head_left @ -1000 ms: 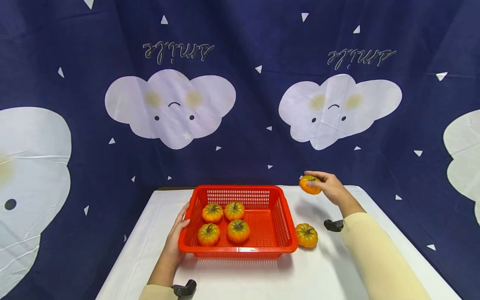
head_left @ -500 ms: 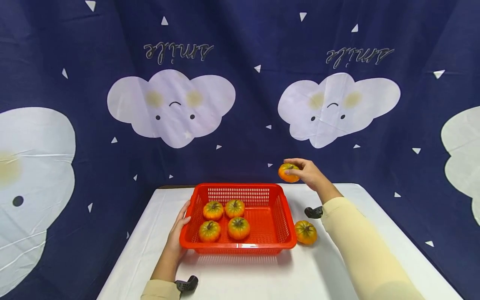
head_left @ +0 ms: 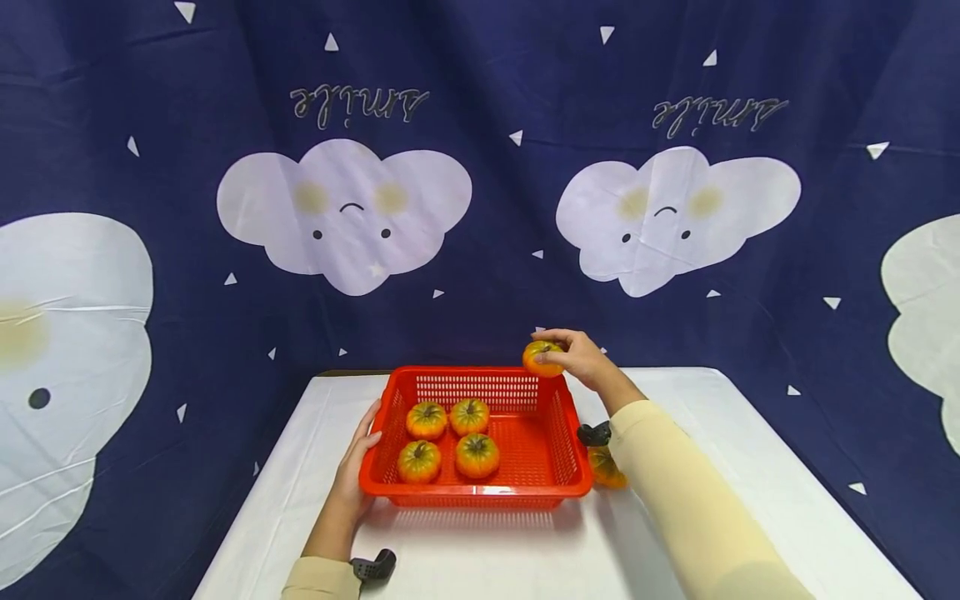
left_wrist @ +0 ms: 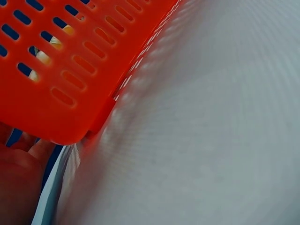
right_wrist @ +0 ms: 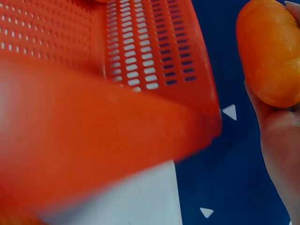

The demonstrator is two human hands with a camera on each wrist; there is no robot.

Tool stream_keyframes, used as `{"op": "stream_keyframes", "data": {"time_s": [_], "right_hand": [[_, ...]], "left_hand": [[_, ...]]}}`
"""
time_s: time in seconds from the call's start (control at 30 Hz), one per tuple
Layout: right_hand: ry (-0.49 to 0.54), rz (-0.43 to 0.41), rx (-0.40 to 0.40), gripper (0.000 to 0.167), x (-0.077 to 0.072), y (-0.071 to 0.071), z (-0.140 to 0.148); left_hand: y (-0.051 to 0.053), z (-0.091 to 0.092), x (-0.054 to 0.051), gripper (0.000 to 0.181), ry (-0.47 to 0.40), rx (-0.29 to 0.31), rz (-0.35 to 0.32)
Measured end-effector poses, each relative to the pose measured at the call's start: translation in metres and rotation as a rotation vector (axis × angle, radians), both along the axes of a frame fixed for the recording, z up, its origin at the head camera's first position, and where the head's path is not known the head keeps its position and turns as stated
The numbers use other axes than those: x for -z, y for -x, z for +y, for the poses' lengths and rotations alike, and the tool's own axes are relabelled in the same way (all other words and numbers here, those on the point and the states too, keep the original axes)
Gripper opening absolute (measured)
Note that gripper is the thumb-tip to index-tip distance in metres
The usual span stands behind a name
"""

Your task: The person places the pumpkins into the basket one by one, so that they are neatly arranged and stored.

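A red plastic basket [head_left: 477,492] with slotted walls holds several small orange pumpkins with greenish tops, such as this front pumpkin [head_left: 477,456], all in its left and middle part. At its left end, my left hand [head_left: 354,477] grips the side, thumb at the rim; the left wrist view catches part of that palm [left_wrist: 18,173] under the basket corner. My right hand [head_left: 579,358] holds another small pumpkin [head_left: 542,358] between thumb and fingers above the basket's back right corner. From the right wrist, this held pumpkin [right_wrist: 267,51] looks glossy and orange, raised beside the basket wall.
One more pumpkin [head_left: 606,468] lies on the white tablecloth [head_left: 480,558] to the right of the basket, partly hidden by my right sleeve. A dark blue curtain [head_left: 510,317] with printed clouds hangs behind the table.
My right hand has carried its pumpkin leftward, from the table's right side to above the basket's back right corner. The left hand stays at the basket, which hardly shifts.
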State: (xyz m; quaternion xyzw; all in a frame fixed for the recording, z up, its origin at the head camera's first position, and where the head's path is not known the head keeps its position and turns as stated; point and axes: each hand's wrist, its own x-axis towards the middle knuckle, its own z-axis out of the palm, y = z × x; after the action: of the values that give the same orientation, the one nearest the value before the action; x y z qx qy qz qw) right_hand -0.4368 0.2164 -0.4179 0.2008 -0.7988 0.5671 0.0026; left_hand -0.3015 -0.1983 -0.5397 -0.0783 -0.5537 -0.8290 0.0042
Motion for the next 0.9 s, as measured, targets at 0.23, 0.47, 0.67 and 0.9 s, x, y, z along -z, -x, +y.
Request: {"op": "stream_keyframes", "data": {"time_s": [0.23, 0.47, 0.67, 0.9], "right_hand": [[-0.004, -0.001, -0.037, 0.048, 0.006, -0.005, -0.016], [0.001, 0.005, -0.069, 0.049, 0.006, -0.008, -0.024], [-0.032, -0.031, -0.146, 0.055, 0.003, -0.011, -0.03], [-0.056, -0.087, -0.225, 0.053, 0.012, -0.019, -0.035]], "left_hand": [[0.0, -0.001, 0.002, 0.066, -0.009, -0.002, -0.003], [0.001, -0.001, -0.001, 0.065, -0.021, 0.005, 0.005], [0.002, -0.002, -0.005, 0.066, -0.028, -0.002, 0.001], [-0.002, 0.0, -0.002, 0.066, 0.005, -0.002, -0.021]]}}
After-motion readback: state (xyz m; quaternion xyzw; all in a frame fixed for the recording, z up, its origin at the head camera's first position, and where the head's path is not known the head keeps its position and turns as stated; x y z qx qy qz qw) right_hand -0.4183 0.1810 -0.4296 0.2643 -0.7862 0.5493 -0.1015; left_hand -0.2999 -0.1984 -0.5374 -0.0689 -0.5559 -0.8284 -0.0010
